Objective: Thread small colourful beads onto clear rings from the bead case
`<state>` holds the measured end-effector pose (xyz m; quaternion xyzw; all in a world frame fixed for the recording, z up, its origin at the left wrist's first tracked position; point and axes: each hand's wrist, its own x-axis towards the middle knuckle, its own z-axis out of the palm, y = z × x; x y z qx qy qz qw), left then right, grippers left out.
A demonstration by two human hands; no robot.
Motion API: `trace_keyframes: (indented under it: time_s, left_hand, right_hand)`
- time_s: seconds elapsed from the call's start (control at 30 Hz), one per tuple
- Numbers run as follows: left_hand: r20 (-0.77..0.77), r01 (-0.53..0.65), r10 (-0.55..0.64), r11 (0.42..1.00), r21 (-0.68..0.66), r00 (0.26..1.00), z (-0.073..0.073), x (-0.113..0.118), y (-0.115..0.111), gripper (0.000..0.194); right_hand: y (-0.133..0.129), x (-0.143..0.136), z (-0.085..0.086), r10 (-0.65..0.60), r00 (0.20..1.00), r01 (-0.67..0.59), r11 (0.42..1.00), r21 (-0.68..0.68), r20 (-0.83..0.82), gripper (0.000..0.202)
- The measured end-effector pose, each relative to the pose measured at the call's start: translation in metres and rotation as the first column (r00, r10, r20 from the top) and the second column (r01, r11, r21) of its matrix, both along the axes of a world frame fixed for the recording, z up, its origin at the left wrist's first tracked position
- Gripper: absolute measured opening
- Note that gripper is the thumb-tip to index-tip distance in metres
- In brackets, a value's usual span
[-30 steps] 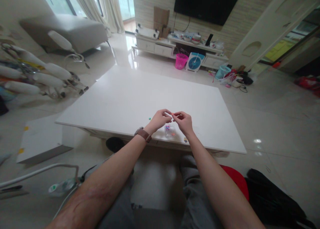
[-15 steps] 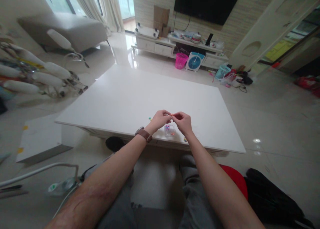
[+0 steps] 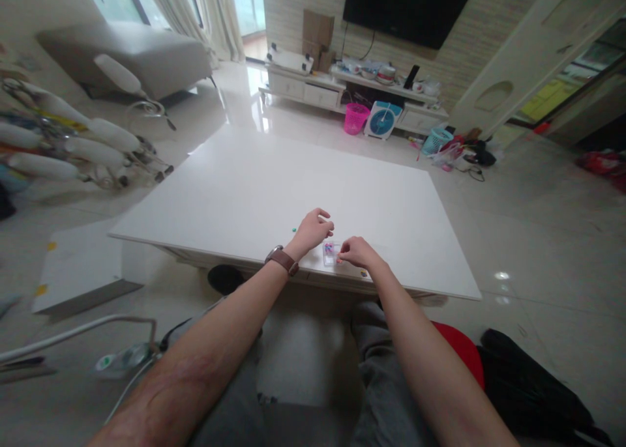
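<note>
A small clear plastic box point(image 3: 328, 262) sits near the front edge of the white table point(image 3: 293, 173). Pink and purple pieces point(image 3: 328, 247) lie in its left part, and a bit of orange shows at its right. Over that right part, my right hand point(image 3: 360, 251) has its fingertips pinched together at the orange; what is between them is too small to make out. Just behind the box hovers my left hand point(image 3: 315, 229), fingers loosely curled and apart, nothing visible in them. A brown-strapped watch point(image 3: 282, 260) is on that wrist.
A tiny green piece point(image 3: 294, 230) lies left of my left hand. Near the front edge, right of the box, is a small yellow and dark piece point(image 3: 363, 273). Beyond the table stand a pink basket point(image 3: 356, 119) and a blue and white fan point(image 3: 382, 120).
My hands were together above the box, with an orange piece between their fingertips. They have parted: the right hand moved down to the box, and the left hand's fingers have opened.
</note>
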<state>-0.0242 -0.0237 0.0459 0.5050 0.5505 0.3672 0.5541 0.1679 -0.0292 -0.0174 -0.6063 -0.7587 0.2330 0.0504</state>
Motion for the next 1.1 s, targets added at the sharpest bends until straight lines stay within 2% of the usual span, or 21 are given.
trace_keyframes:
  time_s: [0.1,0.27,0.47,0.9,1.1]
  left_hand:
    - [0.0,0.008,-0.008,1.0,0.012,1.0,-0.002,0.0,0.001,0.021]
    - [-0.02,0.015,-0.014,1.0,0.014,1.0,-0.003,0.0,0.002,0.021]
    - [-0.03,0.029,-0.029,0.999,0.014,0.999,-0.001,0.0,0.001,0.021]
    - [-0.097,0.048,-0.046,0.999,0.025,0.994,-0.002,-0.002,0.002,0.023]
    - [-0.279,0.097,-0.044,0.979,0.179,0.959,-0.009,-0.003,0.002,0.018]
  right_hand:
    - [0.0,-0.006,-0.005,0.0,0.993,0.002,1.0,-0.016,0.115,0.006]
    - [-0.002,-0.016,-0.006,-0.027,0.979,0.037,0.998,-0.046,0.201,0.008]
    - [-0.004,-0.022,-0.004,-0.052,0.955,0.088,0.99,-0.112,0.293,0.022]
    - [0.0,-0.015,0.006,-0.057,0.949,0.112,0.981,-0.159,0.311,0.023]
    - [-0.001,-0.015,0.007,-0.031,0.956,0.086,0.981,-0.176,0.291,0.022]
